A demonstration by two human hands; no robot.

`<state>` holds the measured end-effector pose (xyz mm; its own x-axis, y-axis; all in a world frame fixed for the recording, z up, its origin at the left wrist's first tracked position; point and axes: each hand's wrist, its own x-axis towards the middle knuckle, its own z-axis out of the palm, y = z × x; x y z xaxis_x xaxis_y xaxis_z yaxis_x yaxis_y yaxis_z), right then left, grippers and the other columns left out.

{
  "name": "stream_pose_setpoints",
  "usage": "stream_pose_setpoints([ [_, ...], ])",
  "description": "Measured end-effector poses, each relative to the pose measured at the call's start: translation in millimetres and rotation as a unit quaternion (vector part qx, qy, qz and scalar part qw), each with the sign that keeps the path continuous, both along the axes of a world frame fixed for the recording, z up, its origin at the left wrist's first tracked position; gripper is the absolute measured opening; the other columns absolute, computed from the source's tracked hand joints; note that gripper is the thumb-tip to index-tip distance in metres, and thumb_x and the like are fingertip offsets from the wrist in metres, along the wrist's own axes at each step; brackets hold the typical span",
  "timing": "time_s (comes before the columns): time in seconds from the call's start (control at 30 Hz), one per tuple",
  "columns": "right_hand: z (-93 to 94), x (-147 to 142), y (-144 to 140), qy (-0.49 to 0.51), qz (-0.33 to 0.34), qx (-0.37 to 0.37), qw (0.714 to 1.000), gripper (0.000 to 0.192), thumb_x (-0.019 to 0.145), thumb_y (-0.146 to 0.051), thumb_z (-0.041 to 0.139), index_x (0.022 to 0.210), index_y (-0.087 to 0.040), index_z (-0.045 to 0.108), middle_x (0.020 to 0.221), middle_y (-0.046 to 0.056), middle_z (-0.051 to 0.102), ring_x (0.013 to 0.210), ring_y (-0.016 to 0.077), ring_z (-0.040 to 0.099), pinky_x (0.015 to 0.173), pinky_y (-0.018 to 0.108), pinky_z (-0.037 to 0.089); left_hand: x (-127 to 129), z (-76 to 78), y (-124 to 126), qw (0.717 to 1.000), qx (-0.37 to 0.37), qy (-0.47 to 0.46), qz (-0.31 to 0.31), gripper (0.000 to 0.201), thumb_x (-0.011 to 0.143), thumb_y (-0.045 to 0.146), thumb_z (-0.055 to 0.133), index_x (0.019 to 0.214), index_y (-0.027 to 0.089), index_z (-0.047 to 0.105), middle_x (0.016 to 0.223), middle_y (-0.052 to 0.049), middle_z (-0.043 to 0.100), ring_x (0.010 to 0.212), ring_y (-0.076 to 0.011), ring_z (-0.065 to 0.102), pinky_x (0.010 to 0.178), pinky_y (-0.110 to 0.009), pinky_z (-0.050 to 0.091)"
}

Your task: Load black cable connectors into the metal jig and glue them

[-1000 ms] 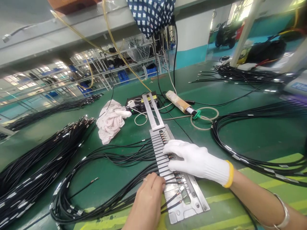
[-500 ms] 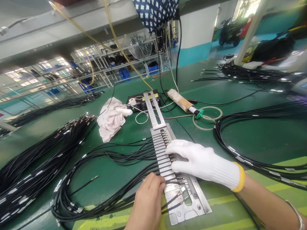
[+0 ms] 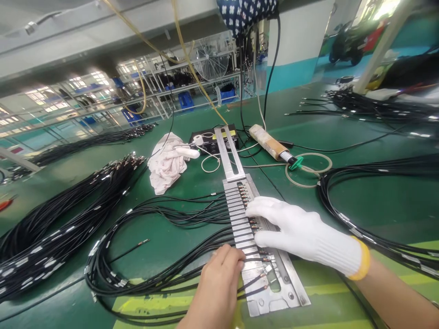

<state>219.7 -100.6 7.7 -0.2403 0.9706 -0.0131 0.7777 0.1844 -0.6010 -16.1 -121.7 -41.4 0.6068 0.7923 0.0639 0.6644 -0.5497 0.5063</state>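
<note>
A slotted metal fixture lies on the bench with a row of black cables laid across its slots, their stripped metal ends along its middle. My bare left hand is at the fixture's left edge, thumb and fingers closed on a black cable. My right hand, in a white knit glove with a yellow cuff, rests over the cable ends. Its thumb and fingers are stretched out with a gap between them, and the fingertips hide part of the row. Nearest me, two cable ends lie loosely angled across the fixture.
Thick bundles of black cable lie to the left, and coiled cables to the right. Beyond the fixture are a crumpled cloth, a black box and a tape-wrapped tool. Yellow hoses hang above.
The whole view has shifted, so bench, fixture and hands appear farther right. Against the fixture, both hands keep nearly the same place and pose.
</note>
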Motion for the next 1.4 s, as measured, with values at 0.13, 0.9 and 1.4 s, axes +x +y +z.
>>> stream_pose_setpoints([
  [0.13, -11.7, -4, 0, -0.033, 0.043, 0.036, 0.998, 0.051, 0.075, -0.032, 0.072, 0.126, -0.025, 0.068, 0.147, 0.009, 0.055, 0.139, 0.0326, 0.046, 0.111, 0.047, 0.043, 0, 2.6, 1, 1.0, 0.011, 0.005, -0.028, 0.031, 0.103, 0.018, 0.031, 0.106, 0.021, 0.062, 0.09, -0.008, 0.057, 0.084, -0.022, 0.059, 0.071, -0.03, 0.049],
  [0.9, -37.6, -16, -1, -0.094, 0.061, 0.107, 0.988, 0.079, 0.072, -0.037, 0.081, 0.144, -0.02, 0.053, 0.153, 0.015, 0.048, 0.142, 0.0393, 0.04, 0.116, 0.058, 0.036, -1, 12.2, 8, 0.974, 0.152, -0.018, -0.169, 0.031, 0.099, 0.005, 0.033, 0.099, 0.008, 0.064, 0.085, -0.011, 0.059, 0.076, -0.0205, 0.049, 0.065, -0.031, 0.047],
  [1.4, -25.7, -11, 5, -0.004, 0.075, 0.09, 0.993, 0.056, 0.076, -0.038, 0.078, 0.128, -0.021, 0.064, 0.143, 0.011, 0.056, 0.138, 0.0327, 0.044, 0.111, 0.045, 0.038, -16, 24.8, -5, 0.985, 0.122, -0.007, -0.118, 0.013, 0.1, 0.014, 0.048, 0.097, 0.02, 0.06, 0.083, -0.003, 0.066, 0.074, -0.0171, 0.063, 0.069, -0.026, 0.053],
])
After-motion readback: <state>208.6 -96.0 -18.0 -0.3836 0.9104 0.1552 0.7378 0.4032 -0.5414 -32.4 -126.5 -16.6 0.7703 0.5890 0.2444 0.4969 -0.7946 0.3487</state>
